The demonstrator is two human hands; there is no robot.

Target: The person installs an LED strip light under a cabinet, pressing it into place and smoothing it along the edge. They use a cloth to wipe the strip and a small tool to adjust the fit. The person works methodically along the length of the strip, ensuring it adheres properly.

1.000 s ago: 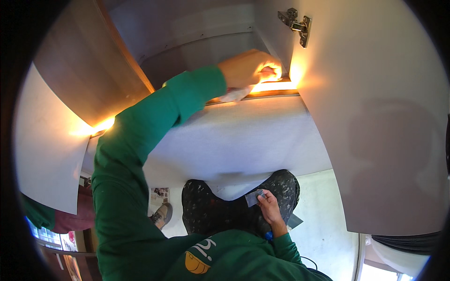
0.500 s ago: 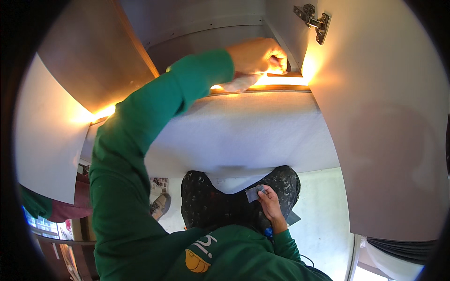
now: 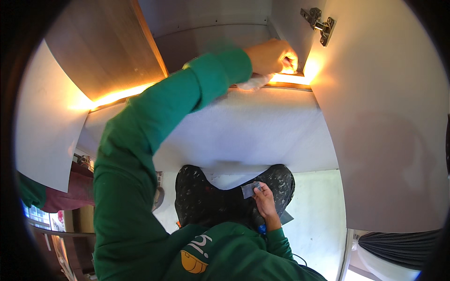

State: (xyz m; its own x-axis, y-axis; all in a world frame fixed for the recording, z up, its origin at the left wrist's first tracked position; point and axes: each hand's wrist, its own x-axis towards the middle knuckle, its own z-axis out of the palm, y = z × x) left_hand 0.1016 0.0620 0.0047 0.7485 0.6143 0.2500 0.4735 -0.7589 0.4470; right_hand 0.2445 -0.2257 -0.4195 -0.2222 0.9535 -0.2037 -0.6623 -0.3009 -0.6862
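Note:
My left arm, in a green sleeve, reaches across to the cabinet's lit front ledge. My left hand (image 3: 273, 55) is closed there, next to the glowing light strip (image 3: 288, 78). A thin whitish cloth or wipe (image 3: 254, 83) trails from under it over the ledge; the fingertips are partly lost in glare. Down at my lap, my right hand (image 3: 265, 200) pinches a small grey piece of sheet (image 3: 248, 190), perhaps sandpaper, between thumb and fingers. It is held in front of my paint-spattered dark trousers (image 3: 197, 199).
A white door (image 3: 384, 140) with a metal hinge (image 3: 321, 25) stands at the right. A brown wooden panel (image 3: 105, 44) and another white door (image 3: 49, 122) flank the left. Below the ledge is a pale front panel (image 3: 243, 126). Someone's maroon clothing (image 3: 77, 189) shows at far left.
My left hand has shifted slightly right along the ledge with the whitish cloth. More of the light strip shows left of my arm. The right hand keeps its pinch on the grey piece.

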